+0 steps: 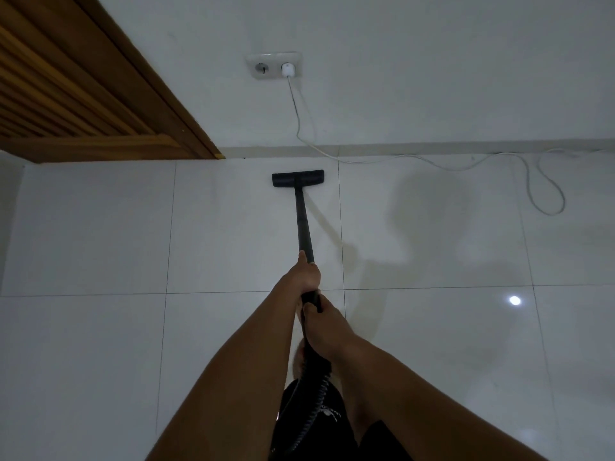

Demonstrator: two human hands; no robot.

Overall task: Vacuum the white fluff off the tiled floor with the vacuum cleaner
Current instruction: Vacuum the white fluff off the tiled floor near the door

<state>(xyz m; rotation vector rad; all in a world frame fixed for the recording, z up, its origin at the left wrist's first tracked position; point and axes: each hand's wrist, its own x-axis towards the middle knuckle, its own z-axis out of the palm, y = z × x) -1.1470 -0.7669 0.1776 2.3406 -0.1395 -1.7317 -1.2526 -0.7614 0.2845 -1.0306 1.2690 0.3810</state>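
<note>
Centre frame, left hand (307,272): fingers wrapped around black wand (303,224)
Below it, right hand (321,322): fingers clasping wand's lower end
Floor: glossy white tiles (100,227), nozzle (298,178) near wall (432,78)

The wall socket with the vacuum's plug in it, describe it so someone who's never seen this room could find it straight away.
Start at the wooden slatted door on the left and look right along the white wall. Low down is a double outlet plate. The right-hand socket holds a white plug with a white cord trailing to the floor; the left socket is empty.
</note>
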